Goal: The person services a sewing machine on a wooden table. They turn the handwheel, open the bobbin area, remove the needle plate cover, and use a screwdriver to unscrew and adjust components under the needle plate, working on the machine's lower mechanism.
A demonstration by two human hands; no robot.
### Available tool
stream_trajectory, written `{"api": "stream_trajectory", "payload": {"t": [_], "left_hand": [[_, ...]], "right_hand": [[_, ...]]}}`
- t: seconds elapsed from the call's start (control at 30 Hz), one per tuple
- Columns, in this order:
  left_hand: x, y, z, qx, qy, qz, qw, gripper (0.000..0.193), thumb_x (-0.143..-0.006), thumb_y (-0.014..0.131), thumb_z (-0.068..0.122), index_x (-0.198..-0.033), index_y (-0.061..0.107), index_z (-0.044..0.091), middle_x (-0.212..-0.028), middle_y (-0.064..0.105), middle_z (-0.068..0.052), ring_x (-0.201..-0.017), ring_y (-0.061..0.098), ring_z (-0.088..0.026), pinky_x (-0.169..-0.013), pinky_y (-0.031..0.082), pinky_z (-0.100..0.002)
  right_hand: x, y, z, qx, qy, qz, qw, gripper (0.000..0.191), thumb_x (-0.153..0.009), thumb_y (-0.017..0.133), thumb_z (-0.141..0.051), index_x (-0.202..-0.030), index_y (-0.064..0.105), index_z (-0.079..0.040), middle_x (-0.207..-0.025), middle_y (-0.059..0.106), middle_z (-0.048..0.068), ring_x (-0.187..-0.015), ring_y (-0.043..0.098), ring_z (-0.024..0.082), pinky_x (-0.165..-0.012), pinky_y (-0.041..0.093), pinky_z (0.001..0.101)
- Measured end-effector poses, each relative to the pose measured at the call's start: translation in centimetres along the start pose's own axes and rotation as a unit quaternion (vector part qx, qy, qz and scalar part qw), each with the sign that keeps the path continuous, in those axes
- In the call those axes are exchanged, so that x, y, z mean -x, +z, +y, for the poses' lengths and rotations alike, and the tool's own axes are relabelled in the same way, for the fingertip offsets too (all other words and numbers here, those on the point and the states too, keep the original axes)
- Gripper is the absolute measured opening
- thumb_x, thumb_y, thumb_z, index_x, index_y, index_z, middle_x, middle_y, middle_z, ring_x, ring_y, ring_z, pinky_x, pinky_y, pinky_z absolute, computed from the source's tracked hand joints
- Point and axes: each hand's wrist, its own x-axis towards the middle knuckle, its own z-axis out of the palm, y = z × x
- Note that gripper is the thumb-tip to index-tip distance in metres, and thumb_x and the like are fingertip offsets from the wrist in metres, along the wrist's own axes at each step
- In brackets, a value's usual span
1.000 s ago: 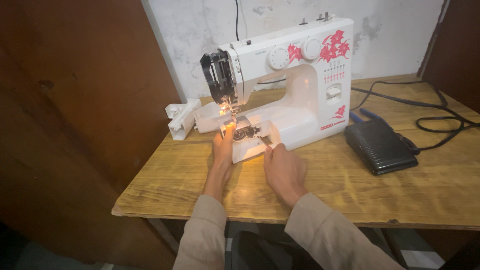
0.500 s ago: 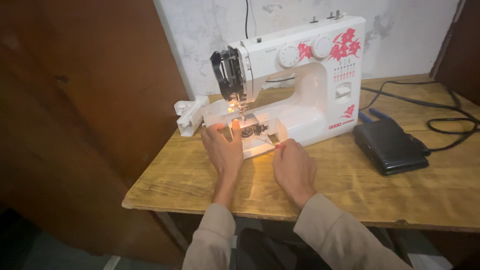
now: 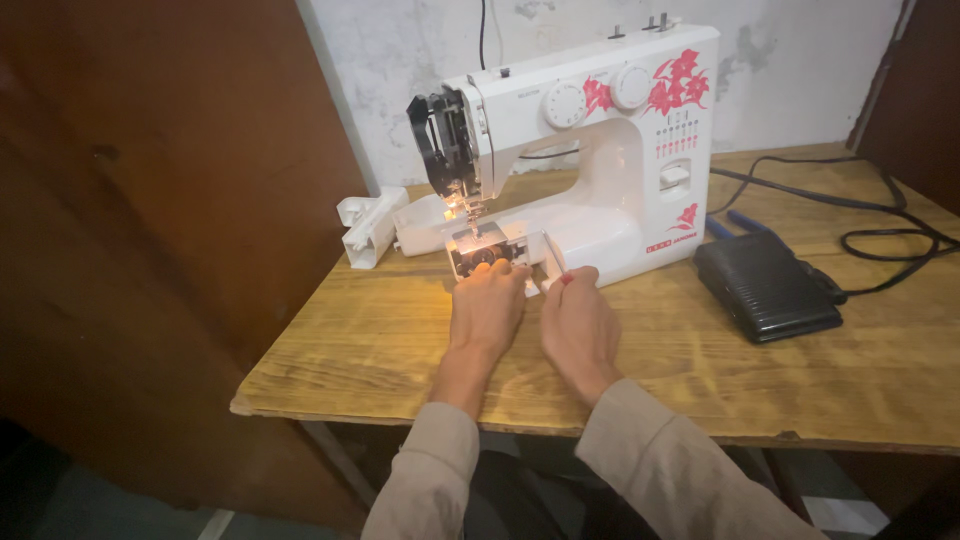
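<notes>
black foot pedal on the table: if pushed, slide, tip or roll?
The foot pedal is low, wide and wedge-shaped, so it probably slides rather than tips or rolls. Its cable lies looped on the table and would likely drag behind.

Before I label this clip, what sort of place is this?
Probably a small home or workshop sewing corner: a white sewing machine with red flower decals sits on a worn wooden table, a black foot pedal beside it, against a patchy plastered wall.

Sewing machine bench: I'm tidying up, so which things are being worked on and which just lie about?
In use:
sewing machine
open bobbin area
left hand
right hand

Lying about:
foot pedal
cables
detached white part
</notes>
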Motion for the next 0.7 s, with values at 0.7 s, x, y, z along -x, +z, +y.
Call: {"api": "stream_trajectory", "payload": {"t": [0.7], "left_hand": [[0.2,-2.1,0.1,0.091,-0.072,-0.001,0.993,0.004,-0.091,0.067,0.013,-0.093,0.067,0.009,-0.098,0.068,-0.009,-0.098,0.065,-0.03,-0.079,0.053,-0.044]], "right_hand": [[-0.8,0.4,-0.6,0.025,0.016,-0.047,0.998,0.04,-0.098,0.053,-0.042,-0.104,0.065,-0.004,-0.086,0.074,0.02,-0.086,0.07,0.042,-0.077,0.052,0.0527]]}}
